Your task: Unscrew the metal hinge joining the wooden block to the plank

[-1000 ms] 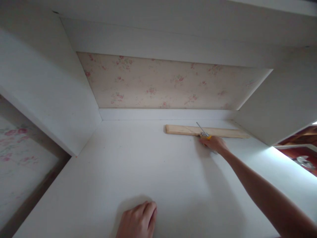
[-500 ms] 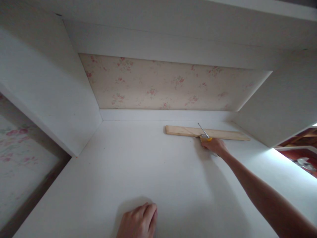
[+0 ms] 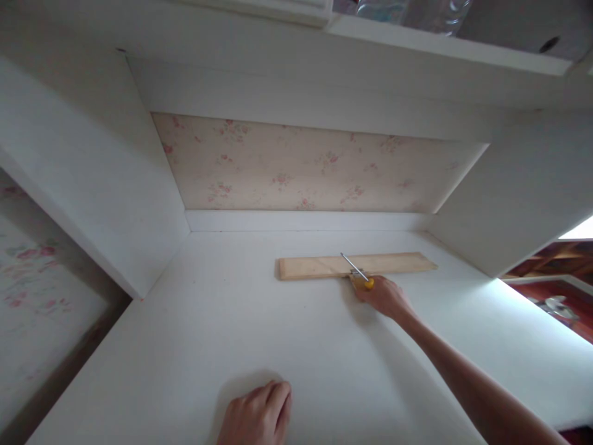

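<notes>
The right hand [image 3: 382,296] is stretched far out across the white desk [image 3: 185,346], fingers wrapped around the yellow handle of a screwdriver [image 3: 357,274]. Its thin metal shaft points up toward eleven o'clock and lies over the near edge of a wooden strip [image 3: 324,267]. That strip lies flat on the desk, running from nine to three o'clock, close to the back edge and just in front of the low white ledge [image 3: 301,220] at the foot of the wall. The tool crosses the strip near its middle; whether the tip touches the wood I cannot tell.

The left hand [image 3: 258,417] sits at six o'clock, near the bottom of the view, well apart from the strip. It rests palm down on the desk with the fingers loosely curled and nothing in it.

Behind the strip, at twelve o'clock, the back wall carries pale flowered wallpaper [image 3: 301,164]. White side panels [image 3: 92,179] close the alcove in at nine and three o'clock, and a white shelf [image 3: 417,37] runs overhead.
</notes>
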`<state>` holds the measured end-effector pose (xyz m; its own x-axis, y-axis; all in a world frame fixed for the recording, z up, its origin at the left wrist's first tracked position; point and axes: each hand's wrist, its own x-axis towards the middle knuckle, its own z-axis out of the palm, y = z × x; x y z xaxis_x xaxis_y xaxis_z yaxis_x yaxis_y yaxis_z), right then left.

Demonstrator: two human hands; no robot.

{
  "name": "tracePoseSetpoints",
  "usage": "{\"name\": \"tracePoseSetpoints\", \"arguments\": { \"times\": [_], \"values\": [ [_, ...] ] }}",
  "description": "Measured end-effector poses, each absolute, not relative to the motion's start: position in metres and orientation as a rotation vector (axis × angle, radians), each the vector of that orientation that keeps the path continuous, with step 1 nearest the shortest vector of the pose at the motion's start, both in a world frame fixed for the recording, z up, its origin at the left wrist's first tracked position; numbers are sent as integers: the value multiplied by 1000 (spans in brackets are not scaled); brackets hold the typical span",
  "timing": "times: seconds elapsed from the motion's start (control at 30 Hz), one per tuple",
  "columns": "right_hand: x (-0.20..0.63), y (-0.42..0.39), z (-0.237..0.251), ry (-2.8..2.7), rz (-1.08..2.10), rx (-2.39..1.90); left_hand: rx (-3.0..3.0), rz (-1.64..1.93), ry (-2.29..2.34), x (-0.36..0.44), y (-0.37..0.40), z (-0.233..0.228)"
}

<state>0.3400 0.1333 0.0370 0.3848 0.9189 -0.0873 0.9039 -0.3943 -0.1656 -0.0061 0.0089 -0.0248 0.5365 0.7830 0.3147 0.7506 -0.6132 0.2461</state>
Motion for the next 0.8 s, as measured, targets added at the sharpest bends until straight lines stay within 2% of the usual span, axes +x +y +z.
{"name": "tracePoseSetpoints", "arguments": {
  "times": [0.2, 0.37, 0.5, 0.63, 0.73, 0.8],
  "values": [
    [277, 86, 54, -1847, 340, -2406, 2680, 607, 1336, -5, 7, -18],
    [234, 53, 54, -1995, 257, -2277, 2660, 564, 1333, -4, 5, -11],
    [224, 41, 52, -2080, 254, -2158, 2638, 535, 1338, -3, 5, -7],
    [240, 43, 55, -2007, 299, -2233, 2602, 498, 1351, -3, 4, -5],
    [260, 45, 53, -1926, 442, -2250, 2550, 473, 1372, -2, 3, -4],
    [275, 41, 50, -1833, 702, -2181, 2526, 452, 1388, -1, 2, -4]
  ]
}}
